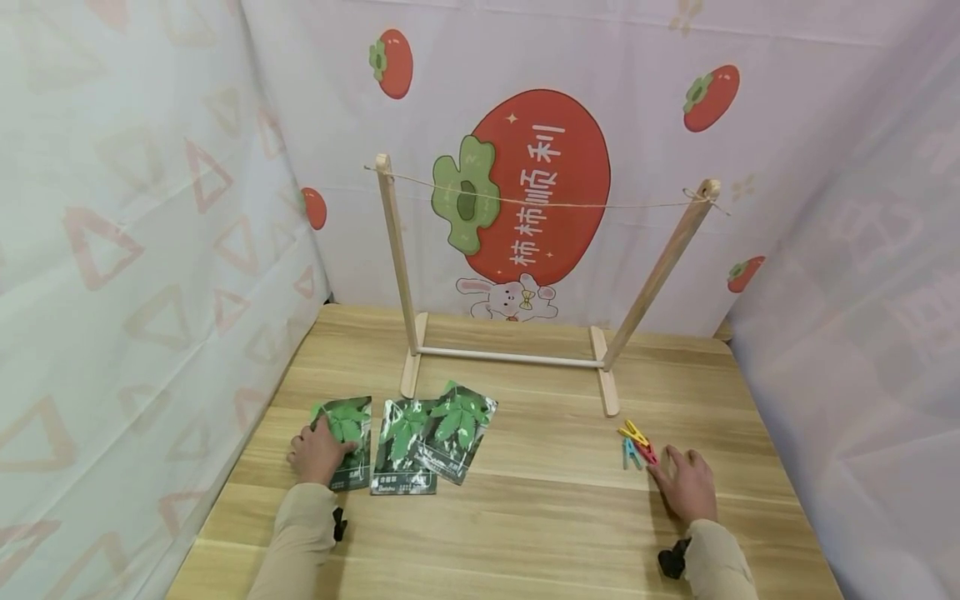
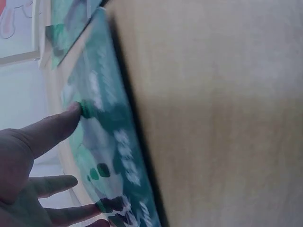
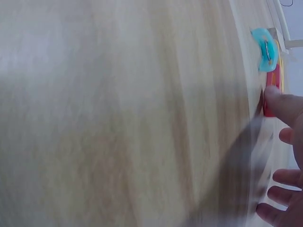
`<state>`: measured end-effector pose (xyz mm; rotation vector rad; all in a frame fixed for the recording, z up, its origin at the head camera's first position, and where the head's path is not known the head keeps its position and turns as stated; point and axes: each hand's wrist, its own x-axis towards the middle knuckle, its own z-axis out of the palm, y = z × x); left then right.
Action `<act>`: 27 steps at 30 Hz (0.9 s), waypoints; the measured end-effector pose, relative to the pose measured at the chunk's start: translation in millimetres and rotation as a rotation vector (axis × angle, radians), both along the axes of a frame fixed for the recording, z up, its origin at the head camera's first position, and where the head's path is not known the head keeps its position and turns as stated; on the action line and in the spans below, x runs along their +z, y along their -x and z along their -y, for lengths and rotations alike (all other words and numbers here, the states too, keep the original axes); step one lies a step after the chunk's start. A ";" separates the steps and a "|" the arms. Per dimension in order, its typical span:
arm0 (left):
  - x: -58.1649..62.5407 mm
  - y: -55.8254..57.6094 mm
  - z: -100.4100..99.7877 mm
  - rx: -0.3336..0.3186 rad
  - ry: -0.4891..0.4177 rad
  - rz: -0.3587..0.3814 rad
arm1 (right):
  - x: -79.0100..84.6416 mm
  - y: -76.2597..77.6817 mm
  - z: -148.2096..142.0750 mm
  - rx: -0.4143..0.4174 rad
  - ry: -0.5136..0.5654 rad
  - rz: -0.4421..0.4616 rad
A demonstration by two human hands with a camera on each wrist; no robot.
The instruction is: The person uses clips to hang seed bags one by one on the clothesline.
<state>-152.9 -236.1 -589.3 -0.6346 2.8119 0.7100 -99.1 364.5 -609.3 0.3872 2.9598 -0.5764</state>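
Note:
Three flat green packets with a leaf print lie on the table at the left. My left hand (image 1: pixel 317 452) is over the leftmost packet (image 1: pixel 351 471), fingers spread; in the left wrist view the thumb (image 2: pixel 57 130) touches the packet's face. Beside it are the middle packet (image 1: pixel 401 462) and the right packet (image 1: pixel 461 425), which overlaps it. At the right, a yellow clothespin (image 1: pixel 634 432), a red clothespin (image 1: pixel 647 453) and a blue clothespin (image 1: pixel 632 454) lie in a small cluster. My right hand (image 1: pixel 688 486) rests beside them, its thumb at the red clothespin, fingers loosely bent.
A wooden stand (image 1: pixel 403 275) with two uprights and a white crossbar (image 1: pixel 510 358) stands at the back of the table. A thin string (image 1: pixel 562 205) runs between the tops of its uprights. Printed cloth walls (image 1: pixel 660 250) enclose the back and both sides.

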 end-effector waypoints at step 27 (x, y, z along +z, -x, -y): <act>-11.5 2.8 13.9 0.150 -0.040 -0.189 | -3.8 18.2 26.9 -0.125 0.054 -0.098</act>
